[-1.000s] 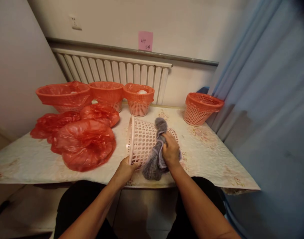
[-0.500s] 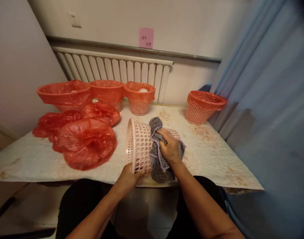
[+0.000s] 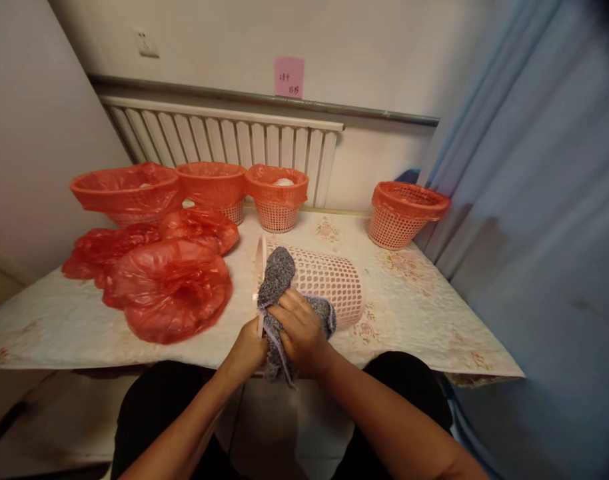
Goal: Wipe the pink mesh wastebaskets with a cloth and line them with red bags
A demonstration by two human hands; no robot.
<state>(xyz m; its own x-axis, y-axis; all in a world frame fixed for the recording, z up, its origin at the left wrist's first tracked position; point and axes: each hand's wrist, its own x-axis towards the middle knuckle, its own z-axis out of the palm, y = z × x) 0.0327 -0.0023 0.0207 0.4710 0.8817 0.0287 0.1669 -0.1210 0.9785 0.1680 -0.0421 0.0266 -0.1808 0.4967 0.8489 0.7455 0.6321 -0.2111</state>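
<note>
A pale pink plastic basket with a lattice wall lies on its side on the table, its rim toward the left. My left hand is closed on the near part of that rim. Bunched under my right hand is a grey cloth with a light purple edge, pressed against the basket's wall close to the rim. The cloth hides part of the rim, and its lower corner hangs at the table's front edge.
Crumpled red plastic bags lie on the table's left part. Behind them stand baskets lined with red bags, including one with something white inside. Another lined basket stands back right by the blue curtain. A radiator runs along the wall.
My right hand has slid the cloth leftward along the basket, from its middle to near the rim. My left hand still grips the rim, and the basket stays on its side.
</note>
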